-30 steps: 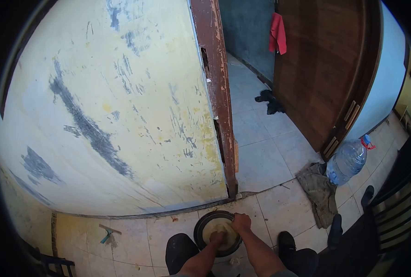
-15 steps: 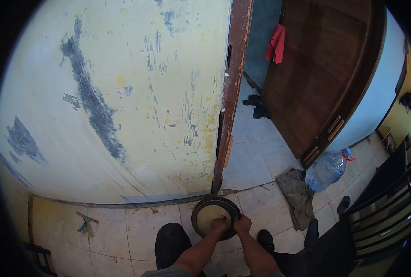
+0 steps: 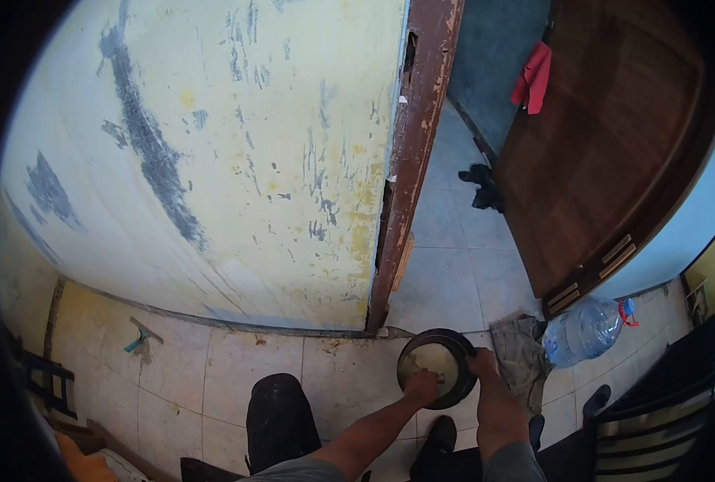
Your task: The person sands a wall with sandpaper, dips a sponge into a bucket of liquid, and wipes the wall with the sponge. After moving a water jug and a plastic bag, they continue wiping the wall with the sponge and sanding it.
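A round black basin (image 3: 461,389) holding a pale, cream-coloured mixture sits low over the tiled floor, near the foot of the door frame. My left hand (image 3: 423,386) is closed inside it, around something small and partly hidden at the mixture. At the basin's right rim, my right hand (image 3: 482,364) is closed on the edge. My dark-clothed knee (image 3: 281,418) shows to the left of the basin, and a dark shoe (image 3: 442,435) is just below it.
A scraped yellow wall (image 3: 293,161) meets a worn brown door frame (image 3: 412,153). Right of the basin lie a crumpled cloth (image 3: 521,353) and a large water bottle (image 3: 584,331). A squeegee-like tool (image 3: 138,341) rests on the floor at left. A brown door (image 3: 598,153) stands open.
The view has shifted. The basin and both hands appear further right, and the basin looks tilted differently. My left hand has moved lower in the basin relative to its rim.
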`<state>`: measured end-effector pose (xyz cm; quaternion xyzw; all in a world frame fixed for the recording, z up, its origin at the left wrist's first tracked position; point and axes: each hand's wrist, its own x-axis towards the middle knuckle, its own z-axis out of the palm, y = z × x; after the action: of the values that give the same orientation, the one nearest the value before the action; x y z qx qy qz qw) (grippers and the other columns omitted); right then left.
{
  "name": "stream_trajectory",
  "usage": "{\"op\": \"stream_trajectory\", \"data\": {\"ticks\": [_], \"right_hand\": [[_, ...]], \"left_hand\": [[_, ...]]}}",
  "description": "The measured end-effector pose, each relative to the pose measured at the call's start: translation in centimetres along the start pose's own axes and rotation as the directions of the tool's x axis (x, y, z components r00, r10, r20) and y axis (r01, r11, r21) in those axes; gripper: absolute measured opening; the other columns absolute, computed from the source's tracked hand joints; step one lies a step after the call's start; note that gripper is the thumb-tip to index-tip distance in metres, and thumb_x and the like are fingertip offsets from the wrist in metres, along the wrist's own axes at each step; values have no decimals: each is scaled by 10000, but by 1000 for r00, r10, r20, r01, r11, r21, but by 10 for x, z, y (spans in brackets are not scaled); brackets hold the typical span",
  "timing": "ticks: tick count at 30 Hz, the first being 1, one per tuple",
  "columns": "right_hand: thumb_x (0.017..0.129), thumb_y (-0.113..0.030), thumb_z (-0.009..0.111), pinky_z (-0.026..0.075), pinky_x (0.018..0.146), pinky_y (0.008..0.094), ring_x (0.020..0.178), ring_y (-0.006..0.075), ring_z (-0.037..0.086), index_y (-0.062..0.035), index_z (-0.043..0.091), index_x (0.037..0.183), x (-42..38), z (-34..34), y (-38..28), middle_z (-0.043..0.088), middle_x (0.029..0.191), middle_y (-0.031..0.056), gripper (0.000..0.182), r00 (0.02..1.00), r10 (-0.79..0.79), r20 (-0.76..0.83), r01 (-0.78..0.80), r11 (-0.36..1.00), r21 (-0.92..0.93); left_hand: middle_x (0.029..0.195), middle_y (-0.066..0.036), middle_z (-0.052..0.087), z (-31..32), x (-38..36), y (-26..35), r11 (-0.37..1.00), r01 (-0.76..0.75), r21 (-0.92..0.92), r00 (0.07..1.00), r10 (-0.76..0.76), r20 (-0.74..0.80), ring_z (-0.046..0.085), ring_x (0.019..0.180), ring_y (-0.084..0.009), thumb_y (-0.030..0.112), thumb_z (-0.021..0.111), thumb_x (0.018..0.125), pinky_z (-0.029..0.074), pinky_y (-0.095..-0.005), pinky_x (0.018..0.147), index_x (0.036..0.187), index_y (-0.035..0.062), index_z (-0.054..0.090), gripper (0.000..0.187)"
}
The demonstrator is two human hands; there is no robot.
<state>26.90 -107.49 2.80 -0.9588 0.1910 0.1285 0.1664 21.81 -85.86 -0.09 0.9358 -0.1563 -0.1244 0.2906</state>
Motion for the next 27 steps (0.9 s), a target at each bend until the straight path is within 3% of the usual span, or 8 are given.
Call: {"op": "stream_trajectory", "data": {"ticks": [3, 5, 6, 10, 19, 21, 25, 27], "right_hand": [[808, -343, 710, 573, 858, 452, 963, 338, 718, -62, 725, 1136, 58, -7, 24, 717, 1067, 222, 433, 905, -209, 371, 249, 966, -62], [810, -324, 698, 592, 814, 449, 906, 313, 733, -25, 712, 1134, 84, 11, 34, 729, 1041, 201, 441, 844, -100, 527, -8, 980, 197], [823, -228, 765, 637, 710, 453, 845, 264, 738, -66, 665, 1227, 94, 12, 22, 732, 1063, 117, 446, 771, -63, 633, 59, 998, 27], [708, -430, 772, 587, 840, 429, 978, 301, 722, -88, 700, 1200, 126, 50, 22, 711, 1135, 184, 604, 828, -149, 541, 351, 889, -293], [757, -502, 678, 525, 961, 466, 1127, 406, 648, 30, 699, 1099, 91, 24, 2, 673, 1172, 271, 633, 899, -212, 384, 257, 964, -69], [747, -482, 686, 528, 958, 466, 1116, 398, 657, 37, 699, 1094, 83, 16, -5, 680, 1158, 268, 625, 895, -211, 393, 258, 964, -70], [787, -510, 623, 507, 976, 484, 1147, 400, 639, -17, 686, 1159, 89, 17, -2, 669, 1187, 264, 621, 865, -248, 436, 335, 932, -136], [822, -509, 594, 484, 1002, 498, 1182, 408, 618, -84, 669, 1231, 91, 19, -2, 660, 1219, 252, 595, 850, -255, 461, 360, 920, -156]], "left_hand": [[994, -135, 731, 4, 17, 24, 967, 21, 255, 957, -93, 275, 719, 931, -290, 275, 641, 867, 581, -454, 813, 937, 114, 771, 219], [913, -116, 740, 39, 23, 5, 953, -61, 298, 989, 19, 144, 728, 853, -288, 268, 644, 851, 584, -473, 774, 927, 129, 776, 207], [909, -113, 741, 49, 29, -3, 953, -45, 299, 978, -19, 207, 729, 850, -276, 278, 635, 857, 587, -453, 748, 921, 126, 776, 217], [926, -132, 736, 80, 32, -29, 938, 29, 347, 959, -124, 255, 721, 876, -312, 264, 628, 855, 581, -468, 775, 950, 114, 768, 226], [970, -191, 725, -70, 16, 49, 950, 312, 22, 945, -308, -106, 707, 891, -369, 243, 617, 857, 571, -495, 797, 1063, 114, 746, 275], [930, -212, 717, -65, 25, 36, 937, 188, -295, 829, -313, -464, 707, 841, -373, 274, 608, 868, 574, -473, 772, 1061, 110, 745, 288], [904, -223, 708, -95, 43, 40, 828, 336, -448, 715, -534, -450, 710, 838, -360, 340, 611, 886, 573, -449, 770, 1073, 103, 745, 330], [850, -215, 713, -125, 45, 67, 683, -58, -728, 378, -660, -649, 732, 826, -308, 389, 747, 833, 568, -432, 812, 1132, 98, 742, 417]]}}
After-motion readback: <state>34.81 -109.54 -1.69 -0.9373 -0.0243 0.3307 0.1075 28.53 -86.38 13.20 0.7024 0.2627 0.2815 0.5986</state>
